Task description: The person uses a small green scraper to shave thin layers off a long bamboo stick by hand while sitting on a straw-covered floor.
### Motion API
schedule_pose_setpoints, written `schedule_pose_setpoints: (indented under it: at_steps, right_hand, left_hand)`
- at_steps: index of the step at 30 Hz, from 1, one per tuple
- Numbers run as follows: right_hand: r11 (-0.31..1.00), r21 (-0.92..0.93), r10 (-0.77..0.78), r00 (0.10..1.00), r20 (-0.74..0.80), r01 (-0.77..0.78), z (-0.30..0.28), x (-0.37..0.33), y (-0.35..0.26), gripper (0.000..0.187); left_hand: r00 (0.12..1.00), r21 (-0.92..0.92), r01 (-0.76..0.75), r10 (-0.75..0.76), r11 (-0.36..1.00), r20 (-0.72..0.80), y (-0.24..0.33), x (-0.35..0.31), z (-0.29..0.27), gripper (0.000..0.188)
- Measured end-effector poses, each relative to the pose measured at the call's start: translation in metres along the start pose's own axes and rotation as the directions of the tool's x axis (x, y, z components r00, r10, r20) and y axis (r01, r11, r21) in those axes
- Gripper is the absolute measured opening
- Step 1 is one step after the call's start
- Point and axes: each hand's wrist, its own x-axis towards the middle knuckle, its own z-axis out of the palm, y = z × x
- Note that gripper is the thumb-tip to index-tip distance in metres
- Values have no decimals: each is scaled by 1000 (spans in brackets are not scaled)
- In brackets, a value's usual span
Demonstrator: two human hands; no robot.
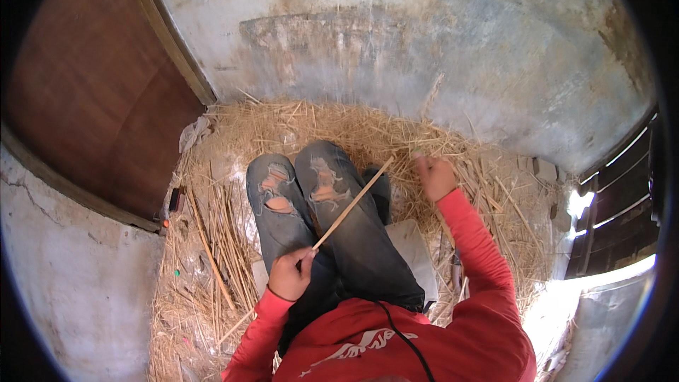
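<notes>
My left hand (288,276) is closed around a long, pale tan plant stalk (353,203) above my lap. The stalk slants up and to the right across my thighs, its far end near my right knee. A thin pale piece (237,328) shows on the other side of my left forearm; whether it belongs to the same stalk I cannot tell. My right hand (437,177) is out to the right over loose straw, apart from the stalk's tip. Its fingers are bent together, and what they pinch, if anything, is too small to make out.
Loose straw (332,119) covers the floor around my legs. A bundle of long stalks (230,247) lies to my left, and more stalks (506,201) are scattered right. A plaster wall (339,42) stands ahead, a brown door (99,85) at left, dark slats (615,198) at right.
</notes>
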Motion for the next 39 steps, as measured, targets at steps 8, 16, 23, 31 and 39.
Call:
schedule_pose_setpoints:
  at_steps: [8,16,23,31,39]
  right_hand:
    - [982,-86,-156,976,153,170,61,-68,-58,66]
    - [959,-123,-216,940,264,255,58,-65,-61,66]
    - [993,8,117,993,-24,-117,34,15,22,62]
    - [971,-143,-146,948,282,192,40,-60,-63,64]
    - [982,185,9,984,-176,24,18,2,11,64]
  left_hand:
    - [993,318,-90,109,944,-44,25,3,11,24]
    - [995,359,-56,82,932,-57,33,4,9,24]
    - [991,237,-98,118,967,-71,13,-1,7,19]
    - [997,102,-49,55,994,-54,5,2,11,18]
    - [997,-64,13,-9,998,70,-7,-9,-6,22]
